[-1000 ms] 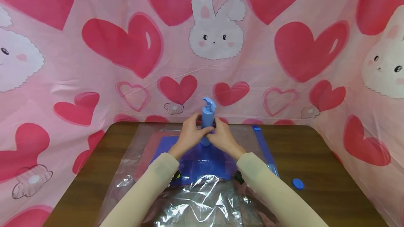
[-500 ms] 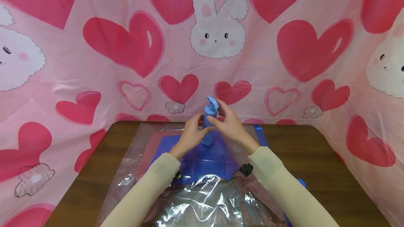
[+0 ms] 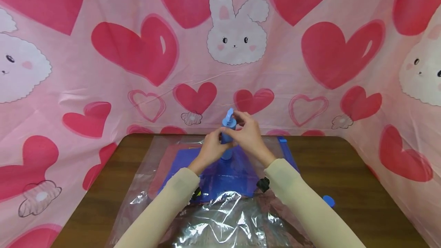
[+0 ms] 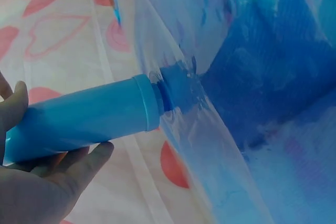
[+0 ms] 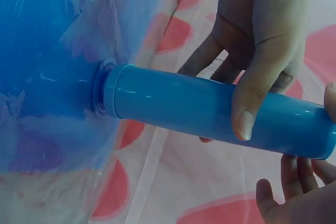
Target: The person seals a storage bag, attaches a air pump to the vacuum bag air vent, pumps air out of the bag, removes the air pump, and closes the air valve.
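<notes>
A light-blue hand pump (image 3: 229,123) stands upright on a clear plastic storage bag (image 3: 220,225), its lower end seated at a round valve (image 5: 102,88) in the film. My left hand (image 3: 211,147) grips the pump's body, with the thumb (image 5: 251,106) lying across it in the right wrist view. Higher up, my right hand (image 3: 249,135) holds the pump near its top, thumb on the near side and fingers behind. Above the fingers shows the pump's handle (image 3: 229,114). Folded blue cloth (image 3: 220,181) and pinkish cloth (image 3: 165,160) lie inside the bag.
On the wooden table (image 3: 348,171) a round blue cap (image 3: 329,201) lies to the right of the bag. A blue zip strip (image 3: 288,154) edges the bag's right side. Pink heart-and-rabbit sheeting (image 3: 237,75) surrounds the table at the back and sides.
My right hand has moved up from the pump's lower body to near its top. The pump's handle has turned and points another way. My left hand stays on the body, slightly higher.
</notes>
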